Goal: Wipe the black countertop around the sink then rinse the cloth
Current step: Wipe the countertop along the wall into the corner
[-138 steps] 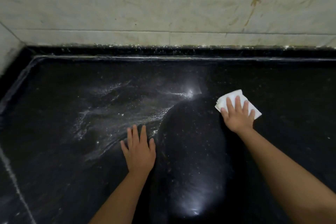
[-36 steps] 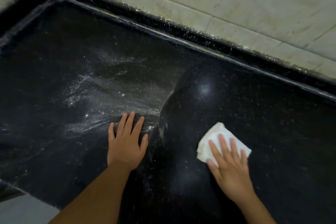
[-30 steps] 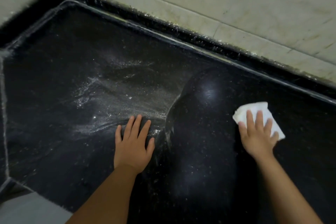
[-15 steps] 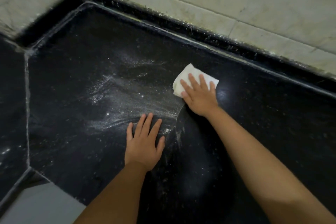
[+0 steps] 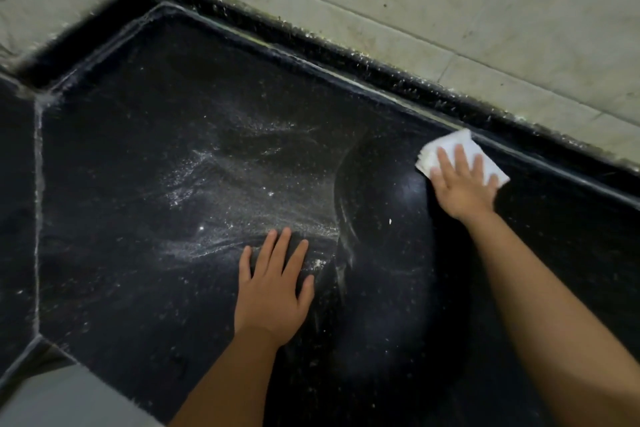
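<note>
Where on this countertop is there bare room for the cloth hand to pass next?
Bare countertop lies between the left hand and the right hand on the cloth. More lies left of the powdery smear. The cloth crowds the back ledge.

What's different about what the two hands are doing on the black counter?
The right hand presses flat on a folded white cloth; the left hand rests bare on the countertop. The right hand is far out by the back edge near the wall; the left hand is nearer the person. The left hand sits beside the streaky white residue; the right hand is on darker, cleaner-looking stone. Both lie palm down, fingers straight.
</note>
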{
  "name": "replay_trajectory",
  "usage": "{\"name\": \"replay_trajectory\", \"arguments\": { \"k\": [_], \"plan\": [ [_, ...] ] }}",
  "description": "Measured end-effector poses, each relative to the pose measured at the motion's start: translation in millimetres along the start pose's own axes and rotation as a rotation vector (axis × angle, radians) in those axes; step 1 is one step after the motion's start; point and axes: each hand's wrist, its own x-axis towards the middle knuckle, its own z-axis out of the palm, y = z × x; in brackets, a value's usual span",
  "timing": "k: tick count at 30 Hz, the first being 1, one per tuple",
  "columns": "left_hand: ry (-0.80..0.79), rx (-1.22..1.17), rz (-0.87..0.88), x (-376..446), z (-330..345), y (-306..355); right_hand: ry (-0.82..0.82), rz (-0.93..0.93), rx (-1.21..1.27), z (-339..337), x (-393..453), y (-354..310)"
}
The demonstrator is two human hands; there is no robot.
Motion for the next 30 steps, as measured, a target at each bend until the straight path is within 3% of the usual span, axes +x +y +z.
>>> {"name": "replay_trajectory", "arguments": {
  "k": [6, 9, 11, 17, 22, 26, 30],
  "plan": [
    [-0.012, -0.006, 0.007, 0, -2, 0, -0.061, -0.334, -0.071, 12, 10, -102],
    [-0.038, -0.022, -0.001, 0, -3, 0, -0.109, -0.518, -0.149, 36, -45, -90],
    [-0.043, -0.028, 0.0, 0, -3, 0, -0.007, -0.597, -0.185, 58, -91, -58],
    [-0.059, -0.042, 0.0, 1, -5, 1, 0.07, -0.421, -0.099, 92, -180, 37],
    [0.026, -0.014, 0.016, -1, -3, 1, 0.143, -0.267, -0.062, 67, -136, 15],
    [0.07, 0.013, 0.026, -1, -1, 2, -0.049, -0.242, 0.01, 41, -77, -23],
    [0.012, -0.025, 0.0, -3, -4, 3, -0.085, -0.237, -0.039, 23, -59, 1]
  ]
}}
